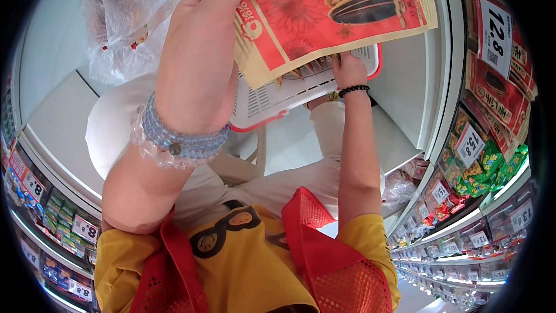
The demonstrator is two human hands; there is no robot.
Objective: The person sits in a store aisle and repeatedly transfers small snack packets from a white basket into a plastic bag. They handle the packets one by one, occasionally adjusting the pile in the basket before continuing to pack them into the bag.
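Observation:
My left hand (204, 52), with blue and clear bead bracelets on the wrist, grips a red and tan paper packet of sunflower seeds (295, 21) by its left end. The packet is held up close to the view, above a white plastic shopping basket (278, 104) with red trim. Below its lower edge, the corners of several brown packets (299, 73) show inside the basket. My right hand (351, 71), wearing a black bead bracelet, reaches into the basket and pinches a brown packet edge there. Its fingertips are partly hidden by the raised packet.
A clear plastic bag (126, 21) with blurred contents lies at upper left on a pale surface. To the right, shelves hold similar red seed packets (495, 91), green snack bags (486, 169) and price tags (495, 37). More stocked shelves (61, 221) curve along the left.

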